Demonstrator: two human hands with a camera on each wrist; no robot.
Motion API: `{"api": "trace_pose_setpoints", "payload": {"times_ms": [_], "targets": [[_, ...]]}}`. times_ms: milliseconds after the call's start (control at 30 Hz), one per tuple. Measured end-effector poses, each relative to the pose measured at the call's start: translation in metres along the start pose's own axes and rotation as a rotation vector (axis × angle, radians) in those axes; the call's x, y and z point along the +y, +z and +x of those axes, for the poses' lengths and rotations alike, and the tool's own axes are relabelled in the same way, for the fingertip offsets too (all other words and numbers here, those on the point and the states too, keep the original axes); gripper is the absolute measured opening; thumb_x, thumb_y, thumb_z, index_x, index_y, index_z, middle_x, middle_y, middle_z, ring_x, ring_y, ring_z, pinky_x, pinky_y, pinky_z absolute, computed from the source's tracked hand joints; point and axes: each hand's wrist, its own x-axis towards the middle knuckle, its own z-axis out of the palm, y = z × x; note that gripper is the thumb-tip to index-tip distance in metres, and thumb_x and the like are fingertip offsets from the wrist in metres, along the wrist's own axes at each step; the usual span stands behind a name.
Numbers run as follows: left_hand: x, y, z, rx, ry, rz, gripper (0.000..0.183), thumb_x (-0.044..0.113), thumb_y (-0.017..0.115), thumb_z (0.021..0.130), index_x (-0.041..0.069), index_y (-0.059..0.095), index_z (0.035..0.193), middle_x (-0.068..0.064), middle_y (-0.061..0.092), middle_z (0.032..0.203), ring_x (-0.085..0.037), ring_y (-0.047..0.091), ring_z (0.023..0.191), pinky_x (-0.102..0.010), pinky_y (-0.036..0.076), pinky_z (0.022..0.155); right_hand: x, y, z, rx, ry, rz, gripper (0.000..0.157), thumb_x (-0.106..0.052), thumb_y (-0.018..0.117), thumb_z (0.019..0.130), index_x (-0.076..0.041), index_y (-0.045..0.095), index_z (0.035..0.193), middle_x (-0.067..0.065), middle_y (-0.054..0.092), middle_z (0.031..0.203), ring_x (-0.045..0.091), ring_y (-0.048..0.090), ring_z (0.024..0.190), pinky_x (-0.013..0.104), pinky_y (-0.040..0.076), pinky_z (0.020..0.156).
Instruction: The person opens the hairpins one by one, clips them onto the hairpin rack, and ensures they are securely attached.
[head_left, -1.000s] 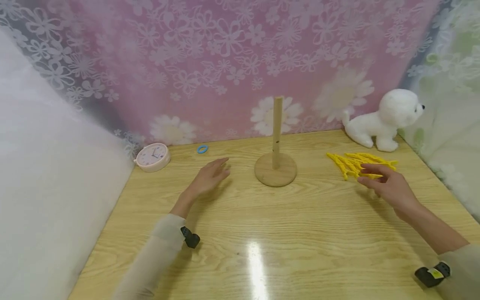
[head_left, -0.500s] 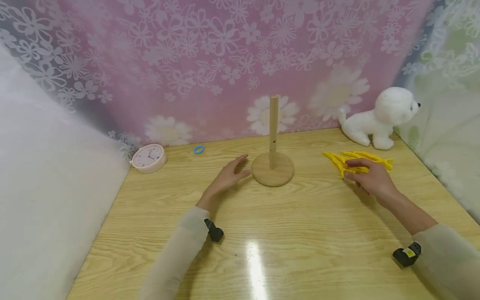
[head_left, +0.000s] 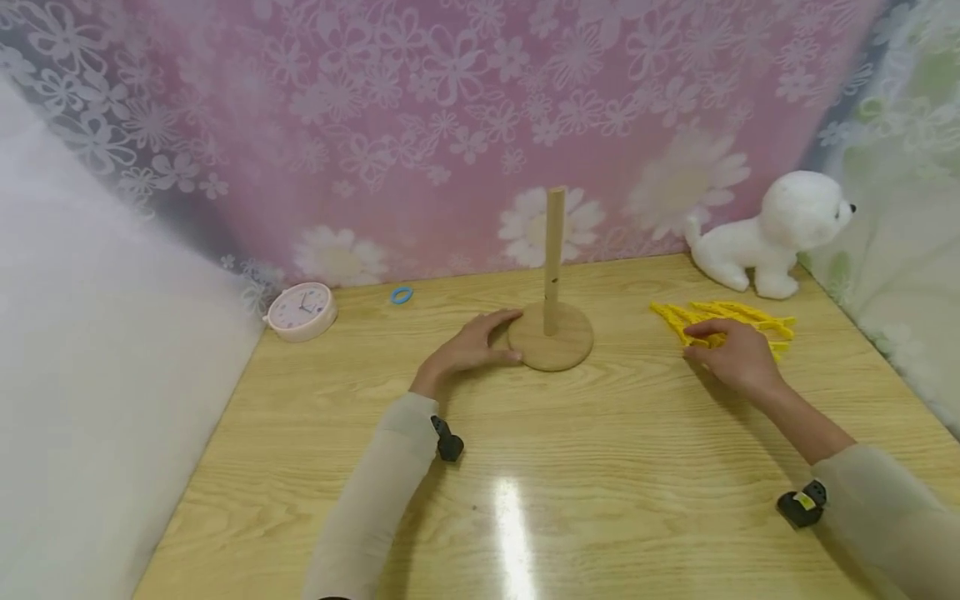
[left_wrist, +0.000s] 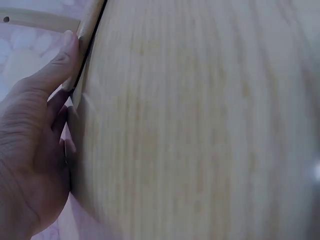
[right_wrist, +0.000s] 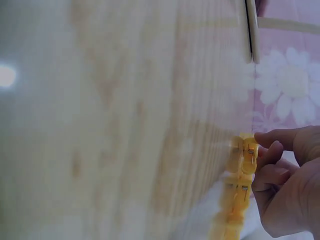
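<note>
A wooden stand (head_left: 552,342), a round base with an upright pole, is at the middle of the table. My left hand (head_left: 474,343) holds the left rim of its base, thumb at the front and fingers behind. In the left wrist view, the thumb (left_wrist: 59,67) lies along the base's edge. Several slim yellow plastic pieces (head_left: 738,313) lie in a loose row at the right; the right wrist view shows clip-like bits with small metal parts on them. My right hand (head_left: 738,357) is over their near left end, thumb and index finger apart, fingertips right at a yellow piece (right_wrist: 248,155).
A pink round clock (head_left: 302,312) stands at the back left, with a small blue ring (head_left: 401,295) to its right. At the back right sits a white plush dog (head_left: 780,237). A pink flowered cloth (head_left: 420,150) rises behind the table (head_left: 600,467).
My left hand has moved right and reached the stand's base. My right hand has shifted left over the yellow pieces to their near left end. The stand has stayed in place.
</note>
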Motion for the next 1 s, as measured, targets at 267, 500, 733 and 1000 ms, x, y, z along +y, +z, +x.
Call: {"api": "trace_pose_setpoints", "payload": {"times_ms": [267, 500, 733, 1000], "targets": [[0.004, 0.006, 0.000, 0.045, -0.012, -0.009, 0.075, 0.045, 0.067, 0.101, 0.025, 0.033, 0.165, -0.004, 0.028, 0.171, -0.028, 0.010, 0.161, -0.047, 0.002, 0.130, -0.009, 0.006, -0.006, -0.101, -0.033, 0.049, 0.034, -0.018, 0.076, 0.097, -0.003, 0.072, 0.127, 0.029, 0.070, 0.119, 0.019, 0.049, 0.057, 0.030, 0.044, 0.056], [0.005, 0.009, -0.001, 0.067, -0.028, -0.012, 0.075, 0.048, 0.067, 0.101, 0.027, 0.033, 0.165, -0.003, 0.027, 0.171, -0.029, 0.009, 0.161, -0.049, 0.002, 0.130, -0.004, 0.008, -0.005, -0.154, -0.017, 0.102, 0.061, -0.026, 0.077, 0.097, 0.001, 0.053, 0.147, 0.029, 0.057, 0.141, 0.033, 0.064, 0.091, 0.037, 0.055, 0.072], [0.004, 0.010, -0.002, 0.084, -0.028, -0.031, 0.074, 0.046, 0.068, 0.101, 0.027, 0.035, 0.164, -0.002, 0.030, 0.170, -0.027, 0.011, 0.161, -0.047, 0.003, 0.130, -0.001, 0.012, -0.001, -0.169, -0.015, 0.111, 0.066, -0.021, 0.079, 0.095, 0.008, 0.047, 0.145, 0.036, 0.051, 0.141, 0.049, 0.054, 0.124, 0.038, 0.053, 0.086], [0.002, 0.011, -0.001, 0.096, -0.028, -0.021, 0.075, 0.047, 0.068, 0.100, 0.027, 0.036, 0.164, -0.003, 0.029, 0.170, -0.028, 0.011, 0.161, -0.047, 0.003, 0.130, -0.006, 0.013, -0.003, -0.169, 0.011, 0.118, 0.048, -0.018, 0.075, 0.098, 0.006, 0.057, 0.136, 0.028, 0.068, 0.121, 0.013, 0.057, 0.067, 0.028, 0.051, 0.056]]}}
